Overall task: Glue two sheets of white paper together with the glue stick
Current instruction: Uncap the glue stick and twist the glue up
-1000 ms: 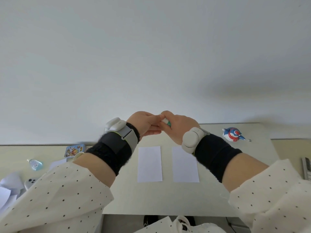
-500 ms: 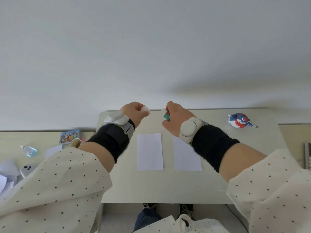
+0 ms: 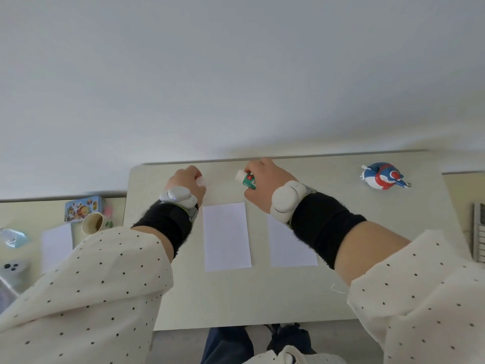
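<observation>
Two white paper sheets lie side by side on the pale table [image 3: 262, 298]: the left sheet [image 3: 226, 236] is fully visible, the right sheet [image 3: 288, 248] is partly under my right wrist. My right hand [image 3: 265, 185] grips the green and white glue stick [image 3: 246, 178] above the table's far part, its white tip pointing left. My left hand [image 3: 187, 183] holds the small white cap [image 3: 201, 180] in curled fingers, a little to the left of the stick. The hands are apart.
A blue, red and white toy [image 3: 381, 176] sits at the far right of the table. On the lower surface to the left are a picture tin [image 3: 82, 208], a paper cup [image 3: 91, 223], a spare sheet [image 3: 56, 244] and a phone [image 3: 13, 269]. A wall stands right behind the table.
The hands were joined on the glue stick; they have pulled apart, the cap going left with my left hand. Both hands have dropped closer to the table.
</observation>
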